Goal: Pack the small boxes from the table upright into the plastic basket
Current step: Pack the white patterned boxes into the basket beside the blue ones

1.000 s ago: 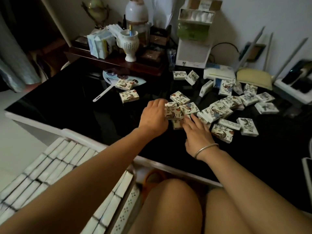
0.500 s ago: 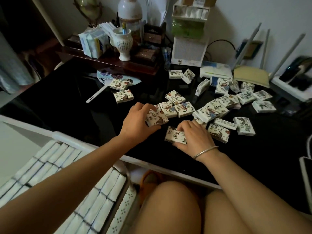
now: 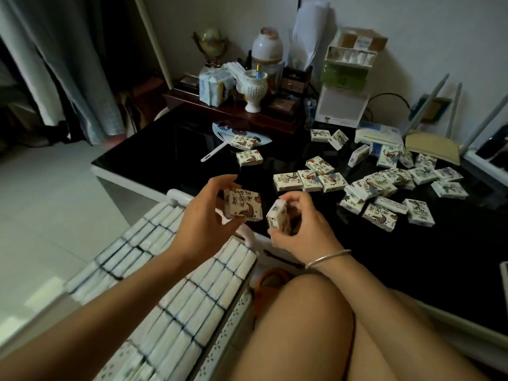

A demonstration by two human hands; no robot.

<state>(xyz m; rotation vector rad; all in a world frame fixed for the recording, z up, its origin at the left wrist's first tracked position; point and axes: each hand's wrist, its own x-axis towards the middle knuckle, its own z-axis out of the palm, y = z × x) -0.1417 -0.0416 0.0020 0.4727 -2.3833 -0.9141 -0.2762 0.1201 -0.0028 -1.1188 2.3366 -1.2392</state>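
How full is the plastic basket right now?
Mostly full: upright boxes stand in tight rows across the basket; the left forearm hides part.

Bare arms [image 3: 115, 306], silver bangle [image 3: 328, 258] by right hand [image 3: 305, 229]

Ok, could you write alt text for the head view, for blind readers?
The left hand grips one small box and the right hand holds a second box, both in the air. At lower left, a white plastic basket holds rows of upright boxes; loose boxes lie on the black table.
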